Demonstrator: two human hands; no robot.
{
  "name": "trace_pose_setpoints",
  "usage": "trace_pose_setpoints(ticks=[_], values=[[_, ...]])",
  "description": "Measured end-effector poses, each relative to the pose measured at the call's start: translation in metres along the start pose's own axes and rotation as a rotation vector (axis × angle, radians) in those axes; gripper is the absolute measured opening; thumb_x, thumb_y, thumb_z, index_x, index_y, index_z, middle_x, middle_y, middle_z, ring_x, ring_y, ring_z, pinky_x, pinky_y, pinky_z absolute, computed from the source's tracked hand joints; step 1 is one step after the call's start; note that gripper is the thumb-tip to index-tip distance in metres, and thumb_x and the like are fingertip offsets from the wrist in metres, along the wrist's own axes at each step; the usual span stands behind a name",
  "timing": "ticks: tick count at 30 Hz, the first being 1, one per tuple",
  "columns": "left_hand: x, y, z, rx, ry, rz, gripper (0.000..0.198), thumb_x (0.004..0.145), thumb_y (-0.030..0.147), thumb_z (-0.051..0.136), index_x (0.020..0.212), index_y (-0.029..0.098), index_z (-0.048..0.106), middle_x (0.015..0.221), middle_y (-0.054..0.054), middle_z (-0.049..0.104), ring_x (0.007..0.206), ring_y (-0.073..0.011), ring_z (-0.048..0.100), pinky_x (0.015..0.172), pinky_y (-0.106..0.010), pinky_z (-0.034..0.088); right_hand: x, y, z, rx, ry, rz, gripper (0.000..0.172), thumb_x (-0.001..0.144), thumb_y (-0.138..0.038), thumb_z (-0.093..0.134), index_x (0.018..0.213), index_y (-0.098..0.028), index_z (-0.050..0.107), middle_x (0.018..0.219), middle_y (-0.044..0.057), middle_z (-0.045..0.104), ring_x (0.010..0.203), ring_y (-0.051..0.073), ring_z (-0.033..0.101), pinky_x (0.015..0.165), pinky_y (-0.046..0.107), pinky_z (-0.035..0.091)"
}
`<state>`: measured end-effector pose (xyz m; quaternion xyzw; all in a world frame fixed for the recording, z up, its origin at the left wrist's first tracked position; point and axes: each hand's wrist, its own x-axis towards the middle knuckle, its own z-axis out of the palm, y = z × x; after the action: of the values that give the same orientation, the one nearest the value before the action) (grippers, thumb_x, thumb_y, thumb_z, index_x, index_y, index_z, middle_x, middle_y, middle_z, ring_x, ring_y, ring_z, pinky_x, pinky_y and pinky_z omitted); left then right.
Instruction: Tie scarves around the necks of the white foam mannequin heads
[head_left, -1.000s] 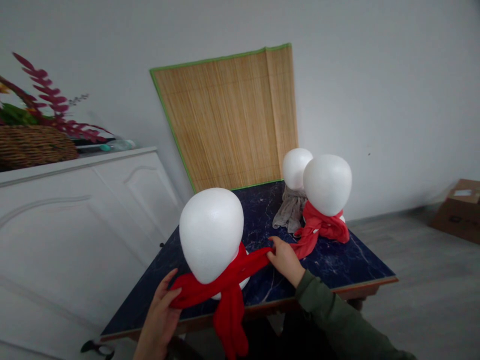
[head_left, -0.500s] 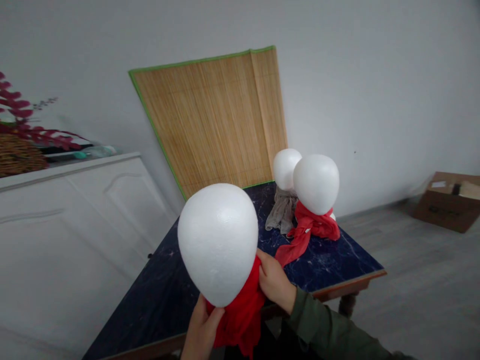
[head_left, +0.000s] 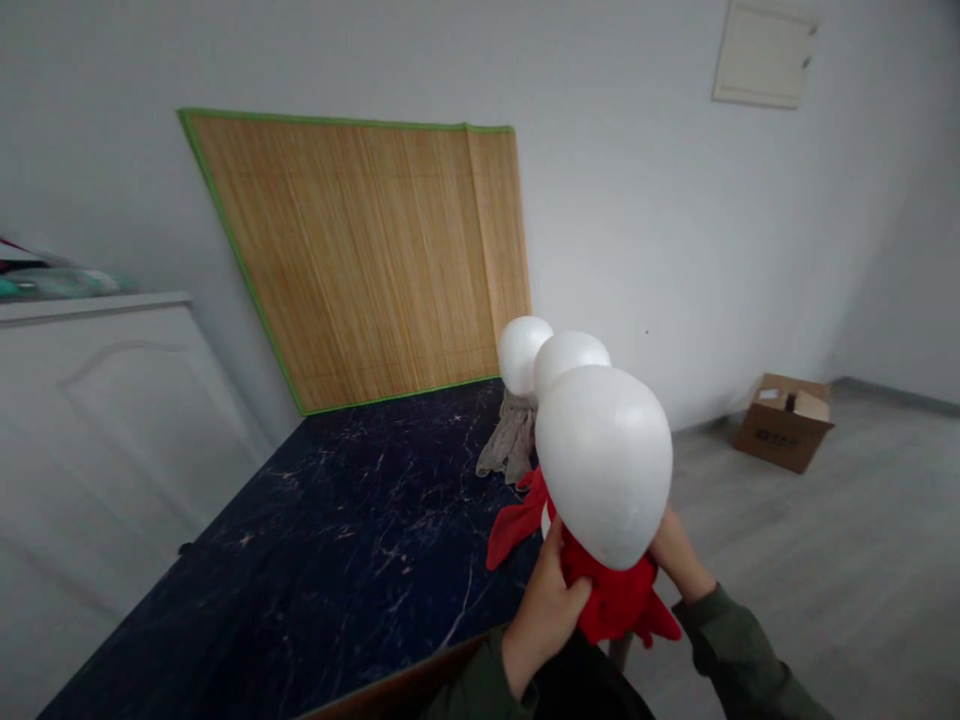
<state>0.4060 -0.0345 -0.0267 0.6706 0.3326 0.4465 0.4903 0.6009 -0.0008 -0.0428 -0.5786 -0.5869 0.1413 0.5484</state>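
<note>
Above the table's right edge I hold a white, smooth mannequin head (head_left: 604,460) with a red scarf (head_left: 619,605) wrapped round its neck. My left hand (head_left: 546,605) grips it low on the left, thumb pressed on the red cloth. On the right side, my right hand (head_left: 679,555) holds the scarfed neck, its fingers mostly hidden behind the head. Two similar heads stand just beyond: a partly covered one (head_left: 572,352) with a red scarf (head_left: 517,520), and a farther one (head_left: 523,352) with a grey-brown scarf (head_left: 508,440).
The dark blue marbled table (head_left: 360,540) spreads out to the left. A bamboo mat (head_left: 367,250) with green edging is against the wall behind it. A white cabinet (head_left: 112,420) stands at the left. A cardboard box (head_left: 784,425) sits on the floor at right.
Both hands have carried the head and its red scarf to the right, close in front of the two standing heads. The view has turned right.
</note>
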Motion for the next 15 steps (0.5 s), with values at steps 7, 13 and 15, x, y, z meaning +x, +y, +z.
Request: trace_pose_setpoints(ticks=[7,13,15], values=[[-0.011,-0.027,-0.016,0.071,0.014,-0.060,0.076,0.067,0.010,0.053,0.135,0.016,0.018,0.139,-0.011,0.026,0.123,-0.0235,0.031,0.104,-0.038,0.022,-0.007,0.025,-0.010,-0.224,-0.083,0.007,0.035,0.072,-0.027,0.038,0.096,-0.011,0.059,0.097,0.011,0.060,0.091,0.023,0.053,0.081,0.035,0.040],[-0.029,-0.030,-0.072,0.151,-0.134,-0.208,0.052,0.070,0.017,0.054,0.121,0.016,0.042,0.124,-0.012,0.046,0.105,-0.0196,0.049,0.090,-0.033,0.038,-0.038,0.021,-0.053,-0.725,-0.231,0.196,0.012,0.071,-0.027,0.047,0.065,-0.017,0.052,0.065,0.004,0.057,0.060,0.018,0.052,0.055,0.028,0.033],[-0.026,-0.028,-0.094,0.163,-0.172,-0.243,0.042,0.072,0.019,0.054,0.113,0.016,0.049,0.115,-0.011,0.053,0.097,-0.0179,0.052,0.087,-0.032,0.039,-0.045,0.015,-0.057,-0.711,-0.341,0.220,0.017,0.072,-0.028,0.046,0.060,-0.017,0.047,0.056,0.002,0.054,0.051,0.014,0.047,0.048,0.026,0.026]])
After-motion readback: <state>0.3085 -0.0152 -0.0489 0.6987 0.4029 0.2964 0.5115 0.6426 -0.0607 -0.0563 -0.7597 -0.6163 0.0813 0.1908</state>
